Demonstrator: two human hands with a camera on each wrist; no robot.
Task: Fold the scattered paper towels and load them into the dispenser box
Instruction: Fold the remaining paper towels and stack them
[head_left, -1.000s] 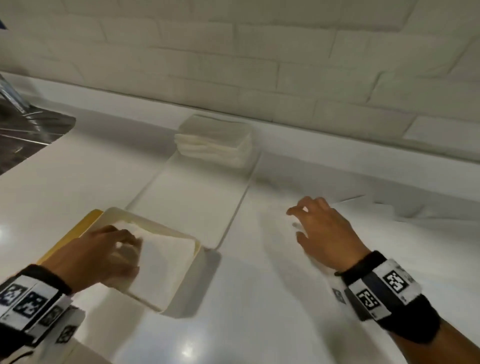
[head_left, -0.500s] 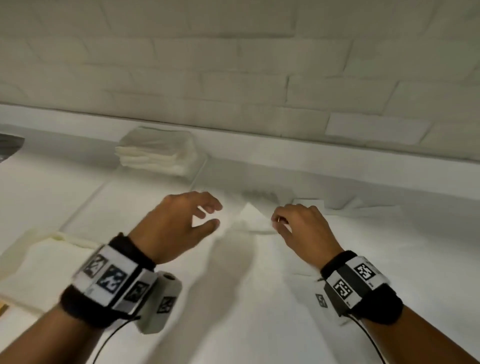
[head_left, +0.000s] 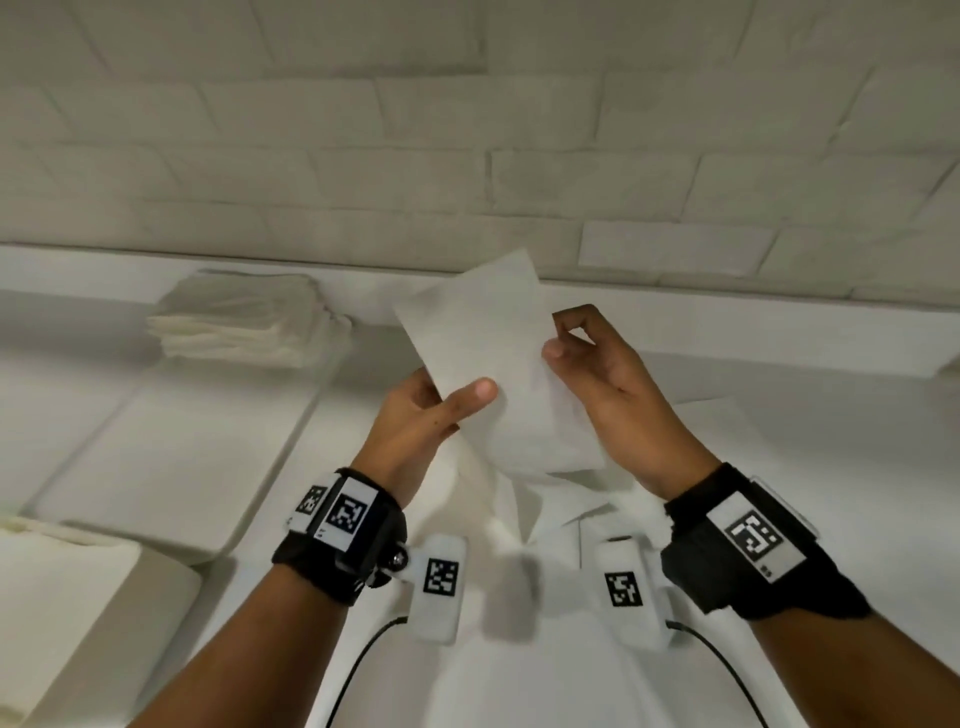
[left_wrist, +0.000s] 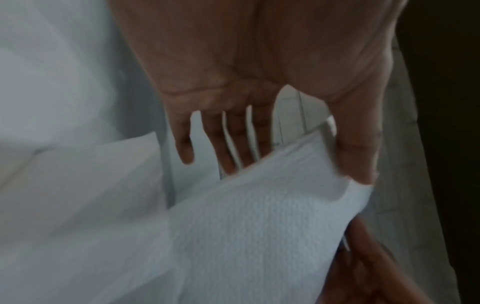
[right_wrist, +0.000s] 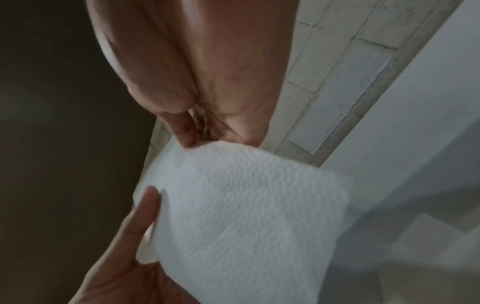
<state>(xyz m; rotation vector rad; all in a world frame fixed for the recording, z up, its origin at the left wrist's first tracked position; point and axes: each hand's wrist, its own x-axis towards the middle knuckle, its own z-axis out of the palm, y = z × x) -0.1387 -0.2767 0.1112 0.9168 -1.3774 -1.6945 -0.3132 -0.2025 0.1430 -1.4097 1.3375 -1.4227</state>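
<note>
In the head view, both hands hold one white paper towel (head_left: 483, 358) up in the middle of the frame, above the white surface (head_left: 78, 395). The left hand (head_left: 421, 421) grips its lower left edge, thumb pressed on the front face and fingers behind. The right hand (head_left: 597, 374) pinches the right edge between thumb and curled fingers. More loose paper towels (head_left: 550, 499) lie rumpled on the surface below the hands. A stack of folded towels (head_left: 244, 322) sits at the upper left, on the far end of a flat white tray (head_left: 171, 457). At the lower left corner the dispenser box (head_left: 171, 582) shows its pale rim — folded towel already lies inside it. A white brick wall (head_left: 467, 130) fills the top of the frame.

In the left wrist view, the left hand (left_wrist: 259, 72) fills the upper middle; its thumb lies on the embossed paper towel (left_wrist: 259, 226) at the right, the fingers reaching behind the sheet. Part of the right hand (left_wrist: 363, 267) appears at the lower right, touching the towel's edge.

In the right wrist view, the right hand (right_wrist: 197, 72) hangs from the top, its thumb and fingers nipping the top edge of the paper towel (right_wrist: 246, 205). The left hand (right_wrist: 130, 257) enters from the lower left — thumb flat on the sheet's left side.
</note>
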